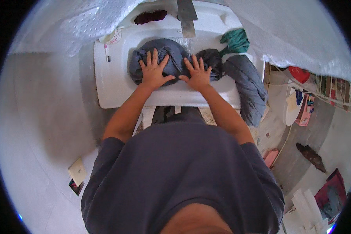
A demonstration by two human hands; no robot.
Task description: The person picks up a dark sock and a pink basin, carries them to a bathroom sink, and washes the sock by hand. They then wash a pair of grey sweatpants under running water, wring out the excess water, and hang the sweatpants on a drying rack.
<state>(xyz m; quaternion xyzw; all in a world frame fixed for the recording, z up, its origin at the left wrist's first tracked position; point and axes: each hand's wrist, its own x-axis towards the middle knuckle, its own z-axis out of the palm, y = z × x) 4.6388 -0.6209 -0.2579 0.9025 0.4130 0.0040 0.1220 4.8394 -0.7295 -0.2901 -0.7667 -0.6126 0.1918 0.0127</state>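
Both palms lie spread on wet cloth in a white washbasin. My left hand presses flat on a bunched blue-grey garment that fills the bowl's left and middle. On the right edge of that bundle rests my right hand, its fingers apart, beside a darker bunched cloth. Water runs from the tap in a thin stream just behind my right fingertips. The cloth under my palms is hidden.
A twisted grey-blue cloth hangs over the basin's right edge, with a green cloth behind it. A dark red item lies on the back ledge. At left are a cup and a toothbrush. A toilet stands to the right.
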